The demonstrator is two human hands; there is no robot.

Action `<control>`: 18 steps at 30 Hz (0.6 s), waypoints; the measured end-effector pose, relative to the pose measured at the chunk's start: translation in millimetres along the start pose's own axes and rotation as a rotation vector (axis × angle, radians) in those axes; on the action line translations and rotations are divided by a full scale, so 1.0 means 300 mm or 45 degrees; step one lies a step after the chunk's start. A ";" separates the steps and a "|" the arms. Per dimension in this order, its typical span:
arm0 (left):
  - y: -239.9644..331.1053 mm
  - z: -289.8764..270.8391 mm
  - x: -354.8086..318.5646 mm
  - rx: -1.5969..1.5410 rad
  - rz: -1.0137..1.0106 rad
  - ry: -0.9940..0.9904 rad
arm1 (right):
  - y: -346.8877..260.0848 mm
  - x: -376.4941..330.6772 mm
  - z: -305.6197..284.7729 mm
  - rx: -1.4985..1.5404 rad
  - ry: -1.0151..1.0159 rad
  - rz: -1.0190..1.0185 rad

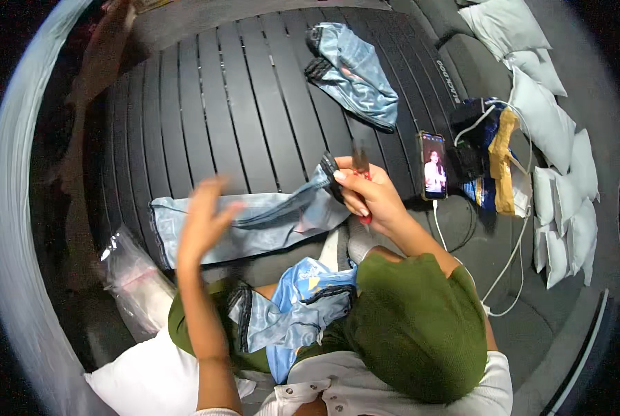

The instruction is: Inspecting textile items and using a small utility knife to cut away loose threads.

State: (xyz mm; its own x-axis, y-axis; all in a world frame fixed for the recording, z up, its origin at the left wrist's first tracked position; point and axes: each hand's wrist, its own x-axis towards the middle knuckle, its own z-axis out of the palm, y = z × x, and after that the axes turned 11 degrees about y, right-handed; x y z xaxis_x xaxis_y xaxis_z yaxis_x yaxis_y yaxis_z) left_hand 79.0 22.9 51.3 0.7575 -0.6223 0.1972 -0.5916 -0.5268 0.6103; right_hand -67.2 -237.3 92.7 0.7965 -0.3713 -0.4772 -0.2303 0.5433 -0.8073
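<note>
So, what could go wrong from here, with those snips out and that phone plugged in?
The right hand grips both the red-handled snips and the black edge of the blue cloth, so a slip might nick cloth or finger. The white cable plugged into the phone runs close to the right arm; catching it could tug the phone.

Black slatted table, crumpled blue fabric at far right, long blue piece across near edge
</note>
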 end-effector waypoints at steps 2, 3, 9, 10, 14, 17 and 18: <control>-0.174 -0.076 -0.058 0.405 -0.415 0.291 | 0.020 0.025 -0.021 -0.075 0.066 0.030; -0.260 -0.122 -0.083 0.568 -0.607 0.331 | 0.032 0.039 -0.032 -0.126 0.127 0.025; -0.519 -0.227 -0.200 0.479 -1.083 0.181 | 0.066 0.138 -0.090 -0.608 0.258 -0.021; -0.522 -0.204 -0.188 0.445 -1.091 0.144 | 0.066 0.149 -0.097 -0.635 0.254 -0.011; -0.459 -0.121 -0.140 0.558 -0.912 0.428 | 0.051 0.182 -0.122 -0.650 0.186 0.075; -0.411 -0.153 -0.120 0.347 -0.982 0.402 | 0.032 0.197 -0.145 -0.637 0.154 0.084; -0.403 -0.170 -0.115 0.355 -0.990 0.383 | 0.022 0.203 -0.155 -0.630 0.142 0.093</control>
State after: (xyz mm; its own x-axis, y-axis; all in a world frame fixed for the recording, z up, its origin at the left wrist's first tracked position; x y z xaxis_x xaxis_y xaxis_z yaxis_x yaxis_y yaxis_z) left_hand 138.4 137.6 9.8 0.9912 0.1304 0.0213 0.1066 -0.8845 0.4542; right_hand -46.1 -291.3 42.1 0.7104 -0.4382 -0.5508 -0.5418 0.1591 -0.8253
